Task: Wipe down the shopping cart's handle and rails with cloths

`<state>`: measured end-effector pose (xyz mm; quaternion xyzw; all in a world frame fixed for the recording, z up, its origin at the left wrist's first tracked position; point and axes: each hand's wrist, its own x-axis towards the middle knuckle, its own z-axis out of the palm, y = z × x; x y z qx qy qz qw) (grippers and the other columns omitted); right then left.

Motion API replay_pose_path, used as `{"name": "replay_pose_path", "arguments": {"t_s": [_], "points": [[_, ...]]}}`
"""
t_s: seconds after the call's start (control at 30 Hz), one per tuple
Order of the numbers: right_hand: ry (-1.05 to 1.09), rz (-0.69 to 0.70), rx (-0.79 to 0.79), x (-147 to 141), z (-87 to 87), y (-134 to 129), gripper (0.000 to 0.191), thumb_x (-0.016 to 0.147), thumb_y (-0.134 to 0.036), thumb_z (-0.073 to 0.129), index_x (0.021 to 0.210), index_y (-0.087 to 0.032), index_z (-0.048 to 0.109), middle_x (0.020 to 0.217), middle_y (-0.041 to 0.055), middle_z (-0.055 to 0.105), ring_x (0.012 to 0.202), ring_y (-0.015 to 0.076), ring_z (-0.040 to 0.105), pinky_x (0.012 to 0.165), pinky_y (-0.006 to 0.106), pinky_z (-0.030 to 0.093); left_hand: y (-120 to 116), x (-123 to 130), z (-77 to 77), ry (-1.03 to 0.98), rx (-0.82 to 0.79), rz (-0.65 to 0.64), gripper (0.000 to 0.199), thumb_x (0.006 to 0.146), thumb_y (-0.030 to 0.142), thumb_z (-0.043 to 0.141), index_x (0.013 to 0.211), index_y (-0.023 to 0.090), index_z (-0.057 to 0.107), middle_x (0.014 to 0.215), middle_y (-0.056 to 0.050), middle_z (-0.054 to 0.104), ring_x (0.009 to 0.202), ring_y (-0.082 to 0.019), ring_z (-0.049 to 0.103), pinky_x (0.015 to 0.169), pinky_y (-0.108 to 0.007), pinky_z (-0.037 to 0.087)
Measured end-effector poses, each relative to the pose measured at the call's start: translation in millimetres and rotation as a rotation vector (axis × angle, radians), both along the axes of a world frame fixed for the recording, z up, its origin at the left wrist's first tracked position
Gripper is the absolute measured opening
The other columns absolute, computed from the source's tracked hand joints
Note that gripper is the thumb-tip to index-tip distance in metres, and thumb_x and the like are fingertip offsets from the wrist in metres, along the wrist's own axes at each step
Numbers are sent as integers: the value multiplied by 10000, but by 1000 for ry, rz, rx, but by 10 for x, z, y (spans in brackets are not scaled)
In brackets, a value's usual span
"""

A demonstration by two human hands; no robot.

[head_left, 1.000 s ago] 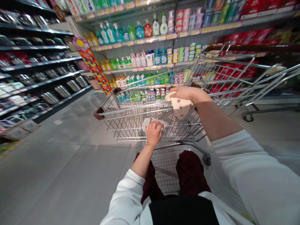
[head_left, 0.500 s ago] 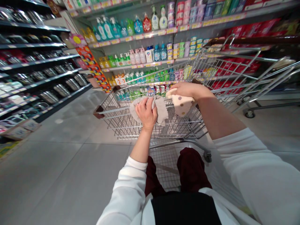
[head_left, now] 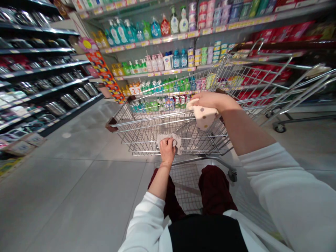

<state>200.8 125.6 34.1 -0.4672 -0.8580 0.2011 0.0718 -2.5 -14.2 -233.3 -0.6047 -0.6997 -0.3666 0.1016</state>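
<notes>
Evidently, in the head view, the person is holding a grey cloth against the near side of a shopping cart, so the step in hand seems to be wiping its wires. The left hand is pressing the cloth low on that side, below the top rail; its grip is sitting closed, fingers curling into the bunched fabric. The right hand is resting at the rail, its grip bending round a spotted cloth (cream, with dull dots); how tightly it is pinching, I cannot tell. As I judge it, the next move is calling for even pressure from the left hand, without snagging in the gaps. The grey cloth is lying crumpled and spreading mostly sideways, showing no clear long axis; the spotted cloth is hanging with its free end pointing down. The basket's long axis is running across the view, left to right. Behind, shelves are carrying pump bottles.
</notes>
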Motion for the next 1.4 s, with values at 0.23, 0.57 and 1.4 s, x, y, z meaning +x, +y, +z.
{"name": "replay_pose_path", "arguments": {"t_s": [0.23, 0.57, 1.4], "points": [[-13, 40, 51, -5, 29, -1, 255, 850, -303, 602, 1025, -236, 775, 1040, 54, 766, 899, 212, 665, 705, 307, 485, 80, -44, 975, -93, 495, 115, 300, 870, 183, 537, 1104, 223, 720, 1110, -101, 615, 1108, -245, 584, 1001, -411, 467], [14, 55, 26, 1, 7, 26, 280, 843, -289, 592, 1053, -228, 766, 1074, 57, 767, 907, 207, 661, 724, 304, 485, 530, -171, 1342, 57, 482, 122, 407, 975, 414, 457, 1222, 188, 689, 1269, -157, 677, 1210, -278, 580, 1134, -485, 357], [43, 43, 54, -6, 43, -68, 259, 836, -241, 577, 1013, -226, 765, 1085, 59, 771, 941, 221, 674, 740, 309, 496, 4, -326, 639, -166, 466, 200, 321, 879, 206, 545, 1167, 181, 686, 1154, -131, 591, 1144, -253, 605, 1039, -402, 485]]}}
